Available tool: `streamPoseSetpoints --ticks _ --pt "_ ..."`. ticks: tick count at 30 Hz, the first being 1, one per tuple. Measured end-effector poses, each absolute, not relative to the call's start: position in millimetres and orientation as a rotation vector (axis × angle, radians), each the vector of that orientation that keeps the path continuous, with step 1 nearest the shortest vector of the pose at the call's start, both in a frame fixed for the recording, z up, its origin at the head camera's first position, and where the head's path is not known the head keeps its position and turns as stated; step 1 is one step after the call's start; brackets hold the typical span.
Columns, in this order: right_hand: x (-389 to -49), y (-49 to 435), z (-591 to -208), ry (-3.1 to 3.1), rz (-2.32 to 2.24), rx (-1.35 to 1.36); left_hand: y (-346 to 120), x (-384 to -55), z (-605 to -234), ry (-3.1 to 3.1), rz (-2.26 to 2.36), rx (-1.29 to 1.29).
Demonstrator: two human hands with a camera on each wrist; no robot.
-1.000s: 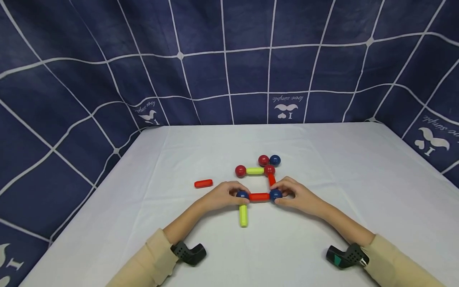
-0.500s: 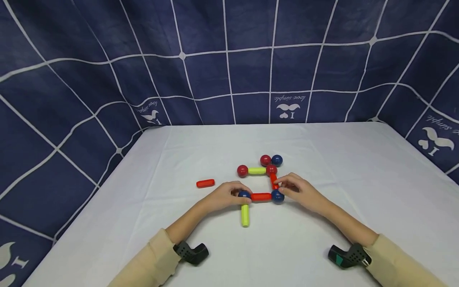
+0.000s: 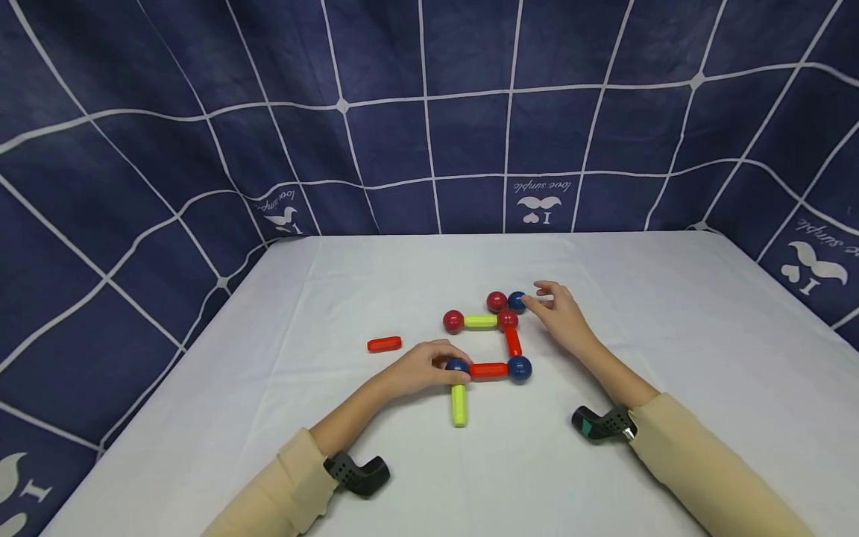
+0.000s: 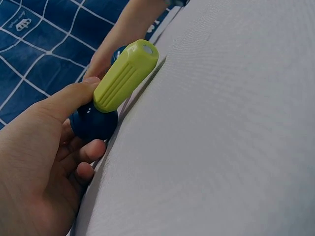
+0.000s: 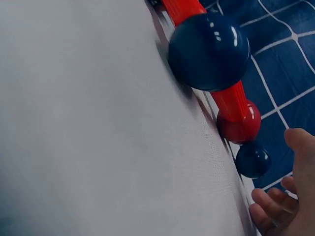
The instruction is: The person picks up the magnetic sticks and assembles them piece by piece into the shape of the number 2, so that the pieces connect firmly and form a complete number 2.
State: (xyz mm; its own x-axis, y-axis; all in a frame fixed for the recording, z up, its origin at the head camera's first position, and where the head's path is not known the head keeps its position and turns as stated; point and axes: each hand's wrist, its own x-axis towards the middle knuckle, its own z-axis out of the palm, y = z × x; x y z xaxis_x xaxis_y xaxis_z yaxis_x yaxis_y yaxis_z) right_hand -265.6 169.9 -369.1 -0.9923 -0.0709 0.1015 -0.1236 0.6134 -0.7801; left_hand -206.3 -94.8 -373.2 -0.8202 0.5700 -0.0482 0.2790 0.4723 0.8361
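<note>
My left hand grips a blue ball between thumb and fingers. From that ball a yellow-green magnetic rod points toward me, and a red rod runs right to a second blue ball. Another red rod leads on to a red ball, where a yellow-green rod joins it to a further red ball. Beside the far blue ball, my right hand has thumb and fingers spread; the right wrist view shows a gap between them and the ball.
A red ball sits against the far blue ball, behind the chain. One red rod lies alone to the left. The white-covered table meets a dark blue checked curtain at its back edge.
My right hand has left the corner blue ball and the red rod and moved away from me to the far blue ball. My left hand keeps its grip in the same place.
</note>
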Motion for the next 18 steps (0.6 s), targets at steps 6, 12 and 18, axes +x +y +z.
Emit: streamPoseSetpoints --ticks 6,12,18 --pt "-275.5 167.4 -377.1 -2.797 1.387 0.235 -95.7 -204.7 -373.3 2.398 1.282 0.726" --pt "-272.8 165.0 -381.2 -2.797 1.241 0.426 -97.0 -204.6 -373.1 2.414 1.262 0.708" --pt "-272.1 166.9 -381.9 -2.765 1.308 0.41 -96.5 -206.0 -371.9 2.417 1.24 0.722"
